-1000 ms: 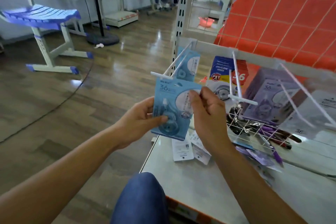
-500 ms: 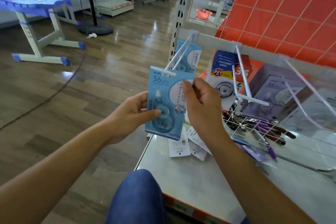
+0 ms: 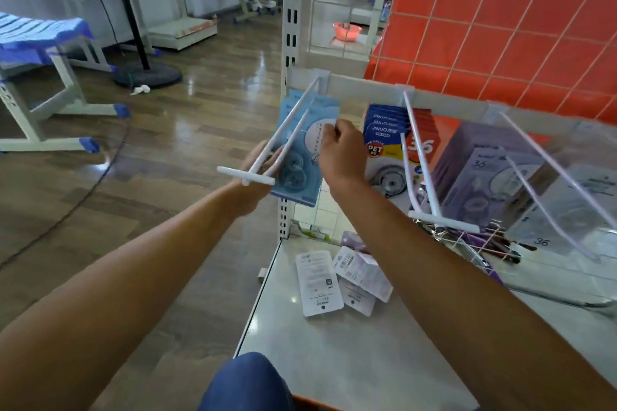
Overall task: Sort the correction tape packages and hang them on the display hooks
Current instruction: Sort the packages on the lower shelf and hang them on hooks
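Both hands are pinching the blue pack on the leftmost hook, the right hand at its top edge, the left hand lower down; it looks light, thin and bendy, best held near the hang hole.

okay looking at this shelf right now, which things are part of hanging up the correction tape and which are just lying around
Part of the job:
- blue package, held by left hand and right hand
- leftmost hook
- loose packages on the shelf
- hung purple packages

Lying about:
- pens in the wire basket
- blue chair
- pink basin
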A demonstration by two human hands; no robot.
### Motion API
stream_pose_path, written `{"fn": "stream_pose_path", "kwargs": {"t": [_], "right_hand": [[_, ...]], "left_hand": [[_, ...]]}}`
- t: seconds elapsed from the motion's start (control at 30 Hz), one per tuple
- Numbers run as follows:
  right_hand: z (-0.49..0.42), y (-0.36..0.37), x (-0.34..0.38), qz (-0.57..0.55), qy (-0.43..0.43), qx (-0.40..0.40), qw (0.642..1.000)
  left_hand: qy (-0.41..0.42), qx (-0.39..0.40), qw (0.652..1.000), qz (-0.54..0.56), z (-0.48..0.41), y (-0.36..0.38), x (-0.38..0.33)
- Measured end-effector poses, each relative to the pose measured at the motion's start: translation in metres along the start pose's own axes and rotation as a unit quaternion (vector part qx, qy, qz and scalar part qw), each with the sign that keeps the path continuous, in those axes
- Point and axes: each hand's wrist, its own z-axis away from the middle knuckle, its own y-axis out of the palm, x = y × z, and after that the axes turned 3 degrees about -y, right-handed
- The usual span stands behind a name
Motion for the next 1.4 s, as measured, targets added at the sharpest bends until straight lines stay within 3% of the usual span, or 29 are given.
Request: {"fn": "stream_pose_path", "kwargs": {"t": [0.07,0.23,0.3,0.47,0.53,0.63,0.77,0.9,1.13,1.4], "right_hand": [[-0.013,0.007,-0.001,0.003,0.035,-0.015,0.999],[-0.018,0.017,-0.005,-0.013,0.066,-0.003,0.998],[-0.01,0.021,-0.013,0.0,0.076,0.023,0.997],[0.027,0.025,-0.049,0.055,0.089,0.099,0.99],[0.043,0.022,-0.07,0.087,0.098,0.149,0.98],[0.068,0.021,-0.111,0.139,0.094,0.206,0.964],[0.101,0.023,-0.18,0.211,0.073,0.289,0.931],[0.131,0.026,-0.243,0.354,0.001,0.322,0.878],[0.146,0.045,-0.282,0.432,-0.086,0.372,0.817],[0.155,0.061,-0.314,0.4,-0.134,0.348,0.837]], "left_hand": [[-0.052,-0.019,0.996,-0.066,-0.014,0.004,-0.004],[0.087,-0.052,0.995,-0.008,0.01,0.053,-0.061],[0.09,-0.062,0.993,0.036,0.01,0.059,-0.053],[-0.03,-0.119,0.988,-0.095,0.013,0.069,-0.012],[-0.069,-0.103,0.978,-0.168,0.018,0.08,0.007],[-0.031,-0.036,0.948,-0.314,0.032,0.101,0.04],[0.001,0.097,0.878,-0.468,0.046,0.126,0.094],[-0.022,0.159,0.822,-0.546,0.056,0.147,0.146],[-0.032,0.19,0.825,-0.532,0.061,0.161,0.188],[-0.037,0.216,0.829,-0.515,0.064,0.154,0.196]]}}
